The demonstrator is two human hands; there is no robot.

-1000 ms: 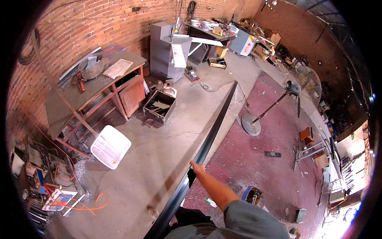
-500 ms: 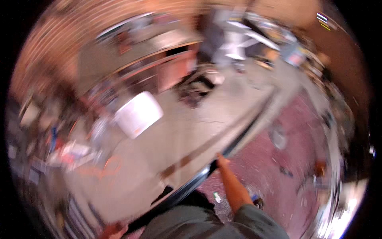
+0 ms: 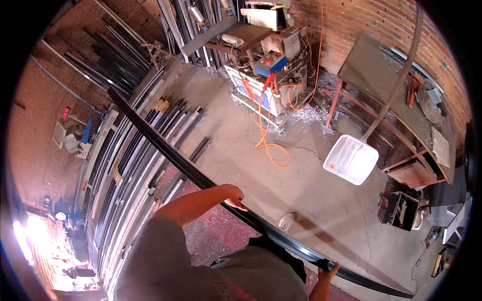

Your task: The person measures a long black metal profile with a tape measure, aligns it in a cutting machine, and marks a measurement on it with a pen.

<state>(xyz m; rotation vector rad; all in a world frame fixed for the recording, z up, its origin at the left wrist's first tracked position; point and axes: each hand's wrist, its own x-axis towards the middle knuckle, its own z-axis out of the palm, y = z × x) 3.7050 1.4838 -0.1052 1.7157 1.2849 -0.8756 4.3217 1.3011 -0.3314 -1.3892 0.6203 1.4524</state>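
Both hands clamp a long black metal bar.
Left hand grips mid-length, right hand at 5 o'clock; the far end could strike the stacked steel profiles at 10 o'clock.

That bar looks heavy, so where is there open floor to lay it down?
Bare concrete lies between the orange cable, the white plastic tub and the long black bar. The stacked metal profiles crowd the left; the workbench crowds the right.
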